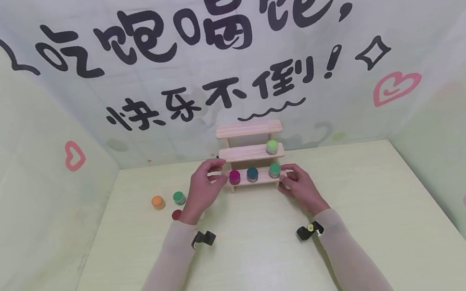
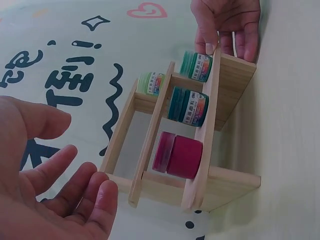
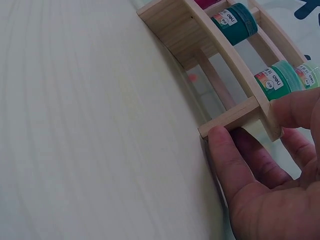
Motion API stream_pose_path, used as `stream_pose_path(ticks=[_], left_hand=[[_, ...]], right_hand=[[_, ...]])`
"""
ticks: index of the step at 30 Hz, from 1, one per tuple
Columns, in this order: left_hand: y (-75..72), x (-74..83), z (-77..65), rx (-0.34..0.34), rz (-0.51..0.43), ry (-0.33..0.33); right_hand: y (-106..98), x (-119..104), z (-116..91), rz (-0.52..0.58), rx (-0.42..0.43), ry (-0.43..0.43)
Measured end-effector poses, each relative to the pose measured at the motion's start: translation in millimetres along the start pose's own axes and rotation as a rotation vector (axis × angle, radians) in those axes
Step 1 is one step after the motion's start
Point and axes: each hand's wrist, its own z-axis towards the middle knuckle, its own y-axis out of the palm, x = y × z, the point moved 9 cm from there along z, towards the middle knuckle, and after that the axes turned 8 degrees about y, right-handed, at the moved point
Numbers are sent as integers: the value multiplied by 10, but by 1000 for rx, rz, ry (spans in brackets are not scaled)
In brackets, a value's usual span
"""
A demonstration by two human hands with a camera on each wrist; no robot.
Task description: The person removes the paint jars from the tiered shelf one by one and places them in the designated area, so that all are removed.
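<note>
A three-tier wooden display rack (image 1: 244,153) stands against the back wall. Its lowest tier holds a magenta paint jar (image 1: 234,178), a dark teal paint jar (image 1: 252,174) and a green paint jar (image 1: 275,171). One light green paint jar (image 1: 272,147) sits at the right end of the middle tier. My right hand (image 1: 301,186) grips the rack's lower right end, thumb at the plank's end and fingers against the side leg (image 3: 232,117). Beside the left end is my left hand (image 1: 205,187), fingers spread and slightly bent, holding nothing in the left wrist view.
On the table (image 1: 255,259) to the left stand an orange jar (image 1: 158,202), another green jar (image 1: 179,198) and a dark red jar (image 1: 176,214), partly hidden by my left wrist. A printed cloth (image 1: 181,79) hangs behind the rack, with cloth walls on both sides.
</note>
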Motion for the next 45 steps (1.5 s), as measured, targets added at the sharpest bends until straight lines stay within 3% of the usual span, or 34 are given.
stream_pose_path(ticks=[6,10,13,18,34,45], left_hand=[[182,27,137,-12,6,-11],[330,35,222,-31,-72,-28],[425,74,292,-42,-91,1],[554,133,411,-36,-61,45],[1008,183,755,-74,-7,-2],[1206,195,848,-105,26,-29]], right_hand=[[4,-6,-4,-1,-3,-3],[3,-6,-7,-2,-7,1],[3,-5,-8,-6,-7,2],[5,8,-5,-11,-4,1],[17,-46,-27,7,-5,-33],[1,-30,-23,-20,3,-23]])
